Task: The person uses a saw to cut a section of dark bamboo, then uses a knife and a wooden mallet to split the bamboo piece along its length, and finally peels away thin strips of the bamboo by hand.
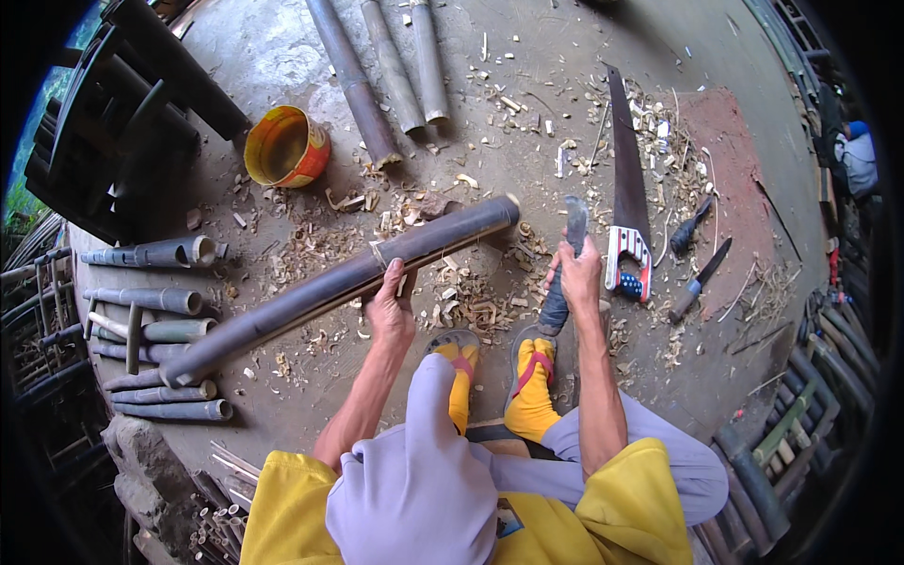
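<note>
A long dark bamboo pole (301, 306) slants across in front of me, its left end lower and nearer. My left hand (391, 315) is closed on the pole near its middle, with the thumb on top. A thin tie or strip shows around the pole just above that thumb. In my right hand (576, 273) is a knife (554, 306) with a thick, dark handle. Its short, broad blade points away from me, to the right of the pole's far end and apart from it. Wood shavings (480, 306) lie on the ground beneath both hands.
A hand saw (629, 169) lies right of my knife, beside a dark-handled tool (692, 226) and another knife (702, 282). An orange-yellow bucket (325, 155) stands far left. Bamboo lengths lie beyond (353, 85) and in a left-hand stack (174, 411). Dark bamboo furniture (122, 122) stands behind them.
</note>
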Available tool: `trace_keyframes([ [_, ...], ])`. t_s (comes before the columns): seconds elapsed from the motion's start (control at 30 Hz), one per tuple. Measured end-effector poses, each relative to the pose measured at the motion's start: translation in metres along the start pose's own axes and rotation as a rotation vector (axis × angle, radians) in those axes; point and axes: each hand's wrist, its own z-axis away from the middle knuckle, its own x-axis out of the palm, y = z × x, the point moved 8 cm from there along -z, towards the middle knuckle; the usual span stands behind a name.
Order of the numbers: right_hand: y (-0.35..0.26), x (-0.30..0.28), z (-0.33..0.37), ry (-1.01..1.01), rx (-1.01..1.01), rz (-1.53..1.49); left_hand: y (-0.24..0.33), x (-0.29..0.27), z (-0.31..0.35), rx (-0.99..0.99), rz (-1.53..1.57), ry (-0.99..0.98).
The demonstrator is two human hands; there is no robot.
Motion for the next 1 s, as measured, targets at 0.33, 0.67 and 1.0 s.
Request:
trace_keyframes([
  [0.33,0.021,0.032,0.015,-0.049,0.016,0.016,-0.039,0.033,0.041,-0.066,-0.752,-0.435],
  [0.67,0.032,0.083,0.067,-0.224,-0.176,0.261,-0.027,0.025,-0.012,0.143,-1.44,-0.54],
  [1.0,0.023,0.099,0.084,-0.264,-0.43,0.332,-0.054,0.029,-0.02,0.199,-1.406,-0.521],
])
